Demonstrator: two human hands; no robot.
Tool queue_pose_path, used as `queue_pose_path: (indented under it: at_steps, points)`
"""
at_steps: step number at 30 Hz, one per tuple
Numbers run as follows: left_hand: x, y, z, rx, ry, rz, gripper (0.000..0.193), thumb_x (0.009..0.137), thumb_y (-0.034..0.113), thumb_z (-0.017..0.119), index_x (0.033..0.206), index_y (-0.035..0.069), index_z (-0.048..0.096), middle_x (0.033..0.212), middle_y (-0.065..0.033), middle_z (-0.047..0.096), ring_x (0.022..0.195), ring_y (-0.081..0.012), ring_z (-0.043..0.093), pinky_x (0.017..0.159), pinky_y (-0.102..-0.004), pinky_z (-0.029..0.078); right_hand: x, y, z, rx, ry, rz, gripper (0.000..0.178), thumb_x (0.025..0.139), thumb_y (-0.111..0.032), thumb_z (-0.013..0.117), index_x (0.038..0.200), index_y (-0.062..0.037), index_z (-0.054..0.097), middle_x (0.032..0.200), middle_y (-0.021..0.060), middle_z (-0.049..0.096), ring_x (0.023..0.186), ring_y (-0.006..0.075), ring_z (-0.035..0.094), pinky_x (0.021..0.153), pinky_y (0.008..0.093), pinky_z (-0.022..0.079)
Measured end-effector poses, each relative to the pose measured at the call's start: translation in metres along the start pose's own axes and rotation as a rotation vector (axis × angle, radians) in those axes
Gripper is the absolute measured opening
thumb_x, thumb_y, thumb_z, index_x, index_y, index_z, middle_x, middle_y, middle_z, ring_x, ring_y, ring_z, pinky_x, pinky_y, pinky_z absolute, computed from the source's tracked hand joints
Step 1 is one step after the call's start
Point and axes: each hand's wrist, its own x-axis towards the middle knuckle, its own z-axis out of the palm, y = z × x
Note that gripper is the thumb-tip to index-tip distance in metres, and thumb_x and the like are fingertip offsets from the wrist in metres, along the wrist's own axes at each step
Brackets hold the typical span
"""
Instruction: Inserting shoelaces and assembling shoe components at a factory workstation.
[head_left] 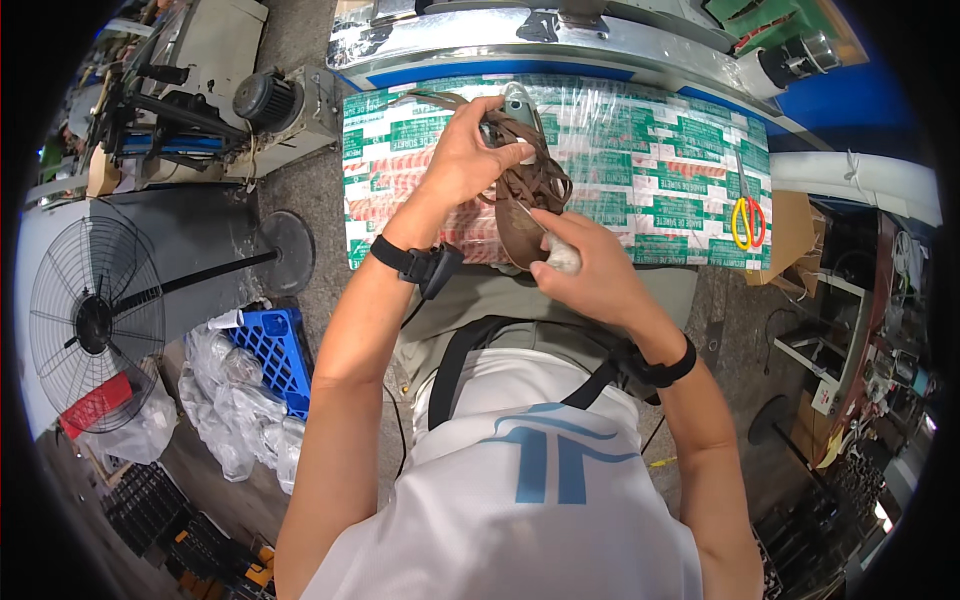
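Observation:
A brown strappy shoe upper (522, 235) lies over my lap at the near edge of the work surface. A grey-green form like a shoe last (522, 98) shows at its far end, and loose brown straps bunch between. My left hand (472, 155) is closed around the straps and the form from the left. In my right hand (590, 262) is a tool with a pale, bulky handle (562, 256). Its thin tip points up and left against the brown upper; the exact kind of tool is hidden by my fingers.
Green-and-white printed tape under clear wrap covers the work surface (640, 190). Scissors (747, 221) with yellow and red handles rest at its right end. A metal machine edge (520, 42) runs behind. Leftward stand a fan (95, 322), a blue crate (272, 360) and plastic bags (235, 405).

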Motion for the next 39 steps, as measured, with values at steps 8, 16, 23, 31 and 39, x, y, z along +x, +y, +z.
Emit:
queue_pose_path:
  at_steps: [8,16,23,31,39]
  points:
    - [0.004,-0.006,0.003,0.135,0.066,0.1,0.085,0.081,0.026,0.1,0.151,-0.002,0.061,0.157,-0.0276,0.055,0.147,-0.0412,0.054,0.122,-0.045,0.045,0.012,-0.006,0.045,0.014,-0.036,-0.232,0.069,0.085,-0.028,0.085,0.141,0.0086,0.067,0.1,0.0179,0.066,0.093,0.0362,0.069,0.085,0.0437,0.055]
    - [-0.009,-0.005,-0.005,0.058,0.065,0.099,0.085,0.092,0.03,0.093,0.162,0.002,0.053,0.166,-0.0258,0.051,0.157,-0.0393,0.047,0.128,-0.0467,0.041,-0.019,0.04,-0.034,0.033,-0.152,-0.137,0.068,0.088,-0.024,0.08,0.149,0.0022,0.066,0.109,0.0182,0.071,0.099,0.0356,0.071,0.09,0.0434,0.057]
    - [-0.004,-0.071,-0.087,0.33,0.424,0.087,0.07,0.096,0.025,0.084,0.153,-0.005,0.057,0.152,-0.0327,0.06,0.143,-0.0479,0.057,0.121,-0.0482,0.047,0.0,0.123,-0.082,-0.804,0.335,0.161,0.077,0.086,-0.025,0.086,0.15,0.0093,0.059,0.132,0.0295,0.07,0.122,0.0441,0.067,0.106,0.0508,0.052]
    - [-0.008,-0.126,-0.085,0.759,0.512,0.02,0.074,0.102,0.035,0.072,0.16,-0.005,0.048,0.173,-0.0341,0.033,0.162,-0.0519,0.028,0.133,-0.0656,0.019,0.052,0.061,0.031,-0.297,0.353,-0.015,0.102,0.089,-0.038,0.089,0.163,0.0094,0.039,0.159,0.0343,0.049,0.146,0.0539,0.047,0.126,0.0614,0.034]
    - [-0.005,-0.117,-0.083,0.772,0.519,-0.059,0.075,0.106,0.039,0.065,0.165,-0.002,0.044,0.175,-0.0303,0.031,0.164,-0.0491,0.025,0.135,-0.0656,0.016,0.094,0.047,0.065,-0.141,0.483,0.044,0.1,0.083,-0.022,0.093,0.161,0.0057,0.038,0.155,0.0289,0.05,0.14,0.0438,0.053,0.118,0.0529,0.045]
